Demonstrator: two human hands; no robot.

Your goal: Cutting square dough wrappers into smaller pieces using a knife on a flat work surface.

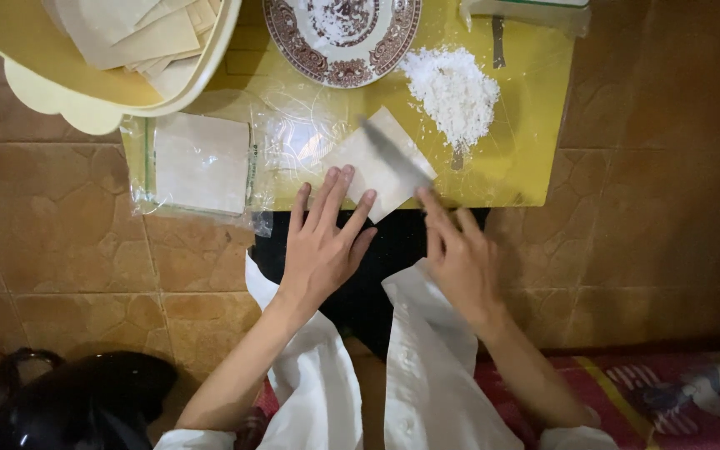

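We are looking down on a tiled brown floor and a low yellow worktop covered in glossy clear film. At its top left a pale, scalloped tray is holding a loose heap of thin square sheets. Next to it a round plate with a brown patterned rim is sitting dusted with white powder. A flat stack of square wrappers in a clear bag is lying at the left edge, and a soft mound of flour is lying to the right.

We are stretching both forearms forward from white sleeves. Our left hand is lying flat and open, fingers spread, its fingertips pressing the lower corner of a single pale wrapper set cornerwise at the worktop's near edge. Our right hand is curling around a knife handle, forefinger extended along it, and the blurred blade is lying diagonally across the wrapper.
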